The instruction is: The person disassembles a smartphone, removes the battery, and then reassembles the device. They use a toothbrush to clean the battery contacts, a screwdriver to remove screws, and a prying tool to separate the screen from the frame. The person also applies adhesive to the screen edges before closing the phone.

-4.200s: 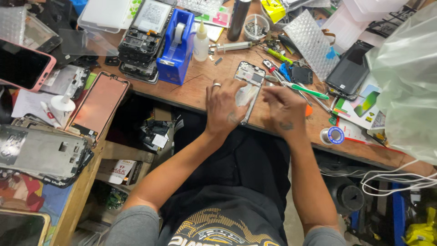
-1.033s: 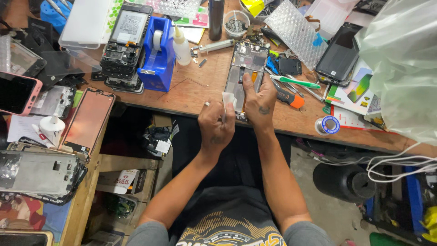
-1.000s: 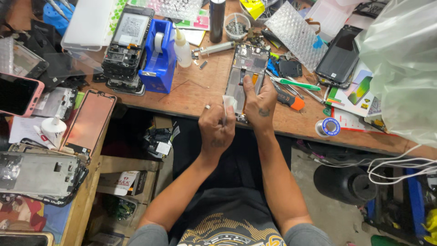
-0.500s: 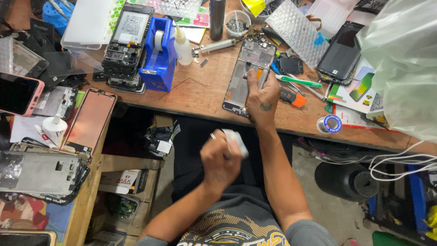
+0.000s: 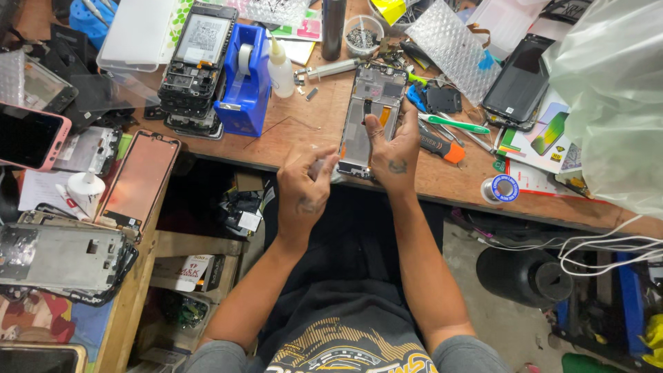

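While we look down over the wooden workbench (image 5: 290,141), the biggest thing on it is the crumpled clear plastic bag (image 5: 615,90) at about two o'clock from our hands. At eleven o'clock lies an opened phone with its battery showing (image 5: 197,55), and just right of it stands a blue tape dispenser (image 5: 243,79) with a small white squeeze bottle (image 5: 280,65) beside it.

At twelve o'clock, near the bench's front edge, lies the opened phone frame (image 5: 369,114) — back off, its insides bare. Our right hand (image 5: 392,148) rests on its lower right side, fingers curled over the frame and pinning it to the bench. Our left hand (image 5: 304,190) hovers at seven o'clock from the frame, just off the edge, pinched narrowly on a small pale object (image 5: 318,166) — we cannot tell what it is. At three o'clock sits a spool of solder wire (image 5: 499,189).
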